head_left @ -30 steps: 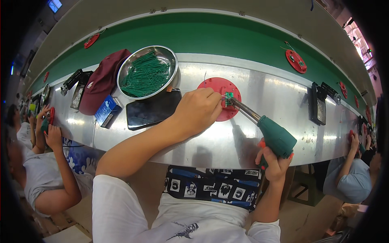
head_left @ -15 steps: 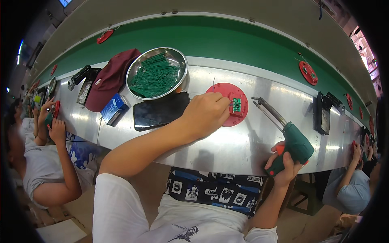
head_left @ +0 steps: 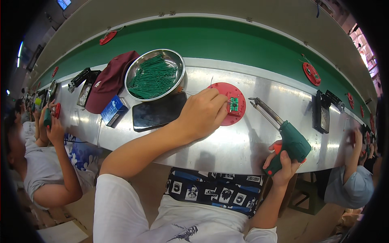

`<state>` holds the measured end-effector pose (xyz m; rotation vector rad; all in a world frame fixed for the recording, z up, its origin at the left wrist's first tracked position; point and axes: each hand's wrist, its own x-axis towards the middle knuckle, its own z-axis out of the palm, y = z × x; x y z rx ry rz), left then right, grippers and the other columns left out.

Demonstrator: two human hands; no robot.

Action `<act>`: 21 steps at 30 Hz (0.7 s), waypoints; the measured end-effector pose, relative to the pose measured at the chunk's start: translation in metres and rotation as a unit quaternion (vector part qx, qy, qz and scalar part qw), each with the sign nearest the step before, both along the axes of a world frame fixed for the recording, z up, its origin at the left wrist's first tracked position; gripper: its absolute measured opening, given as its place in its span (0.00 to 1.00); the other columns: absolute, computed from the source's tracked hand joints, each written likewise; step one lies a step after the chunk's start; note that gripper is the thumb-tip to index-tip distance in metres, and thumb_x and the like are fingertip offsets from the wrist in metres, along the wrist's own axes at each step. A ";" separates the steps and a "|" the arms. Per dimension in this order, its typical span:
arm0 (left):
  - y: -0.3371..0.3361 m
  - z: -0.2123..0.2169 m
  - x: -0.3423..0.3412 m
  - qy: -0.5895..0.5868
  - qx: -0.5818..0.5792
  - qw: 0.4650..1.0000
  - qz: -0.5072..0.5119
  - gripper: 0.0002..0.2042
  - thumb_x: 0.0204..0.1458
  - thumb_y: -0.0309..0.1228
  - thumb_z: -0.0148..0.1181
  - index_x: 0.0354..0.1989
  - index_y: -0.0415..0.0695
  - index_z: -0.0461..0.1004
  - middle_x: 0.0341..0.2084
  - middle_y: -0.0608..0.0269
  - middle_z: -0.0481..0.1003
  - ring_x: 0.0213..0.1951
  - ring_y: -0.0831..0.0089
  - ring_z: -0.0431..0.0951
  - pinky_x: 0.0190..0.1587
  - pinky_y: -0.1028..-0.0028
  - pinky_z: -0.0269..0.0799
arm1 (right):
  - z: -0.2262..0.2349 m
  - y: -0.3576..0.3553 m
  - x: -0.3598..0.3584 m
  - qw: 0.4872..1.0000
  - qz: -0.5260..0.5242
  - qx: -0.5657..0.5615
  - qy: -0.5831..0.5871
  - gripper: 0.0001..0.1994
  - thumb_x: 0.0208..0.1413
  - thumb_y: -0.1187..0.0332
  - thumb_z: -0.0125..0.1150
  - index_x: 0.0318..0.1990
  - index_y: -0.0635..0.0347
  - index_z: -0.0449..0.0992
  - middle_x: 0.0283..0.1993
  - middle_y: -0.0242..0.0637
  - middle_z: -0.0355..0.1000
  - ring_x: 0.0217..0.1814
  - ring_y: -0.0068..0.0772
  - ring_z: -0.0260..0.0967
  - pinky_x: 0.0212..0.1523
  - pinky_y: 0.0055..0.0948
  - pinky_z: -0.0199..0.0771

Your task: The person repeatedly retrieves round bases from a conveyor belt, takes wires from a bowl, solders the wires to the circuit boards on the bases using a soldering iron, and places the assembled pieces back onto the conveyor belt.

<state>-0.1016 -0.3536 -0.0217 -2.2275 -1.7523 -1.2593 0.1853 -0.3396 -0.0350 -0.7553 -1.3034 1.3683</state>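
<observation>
My left hand (head_left: pixel 202 111) rests over the left side of a round red plastic disc (head_left: pixel 221 87) on the metal bench. Its fingers are pinched beside a small green circuit board (head_left: pixel 234 106) fixed on the disc; what lies between the fingertips is hidden. A thin wire sticks up just behind the knuckles. In my right hand (head_left: pixel 285 169) is a green soldering gun (head_left: pixel 296 141), fingers wrapped round its handle near the red trigger. Its long metal tip points up and left, just right of the disc and apart from it.
Left of the disc are a steel bowl (head_left: pixel 183 67) of green wires (head_left: pixel 154 77), a black phone (head_left: pixel 158 112), a small blue box (head_left: pixel 114 111) and a maroon cap (head_left: pixel 109 83). A black stand with a tray (head_left: pixel 323 115) sits at right. Co-workers sit on both sides.
My left hand's fingers have shifted slightly left, away from the circuit board. The soldering gun stays in nearly the same place. At the right, a co-worker's arm has risen.
</observation>
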 end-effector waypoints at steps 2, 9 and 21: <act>0.001 0.005 -0.002 -0.009 0.042 0.999 0.006 0.05 0.49 0.22 0.61 0.34 0.37 0.77 0.25 0.53 0.73 0.28 0.56 0.76 0.30 0.62 0.72 | 0.002 -0.001 0.002 1.000 0.005 -0.003 -0.001 0.23 0.60 0.66 0.56 0.58 0.73 0.63 0.40 0.52 0.71 0.16 0.34 0.67 0.12 0.27 0.68; -0.005 0.019 -0.006 0.009 0.116 0.993 -0.029 0.11 0.44 0.17 0.63 0.38 0.36 0.79 0.28 0.55 0.75 0.28 0.61 0.75 0.29 0.66 0.72 | 0.006 -0.009 -0.002 0.999 0.050 -0.009 0.006 0.23 0.55 0.73 0.61 0.58 0.73 0.68 0.43 0.49 0.76 0.21 0.33 0.70 0.22 0.27 0.70; -0.012 0.002 0.005 0.042 0.062 0.996 -0.043 0.09 0.42 0.18 0.63 0.34 0.34 0.78 0.26 0.56 0.74 0.28 0.60 0.76 0.30 0.66 0.74 | 0.009 -0.009 -0.004 0.998 0.054 -0.010 -0.027 0.20 0.54 0.78 0.58 0.56 0.72 0.69 0.42 0.46 0.76 0.22 0.30 0.70 0.22 0.25 0.70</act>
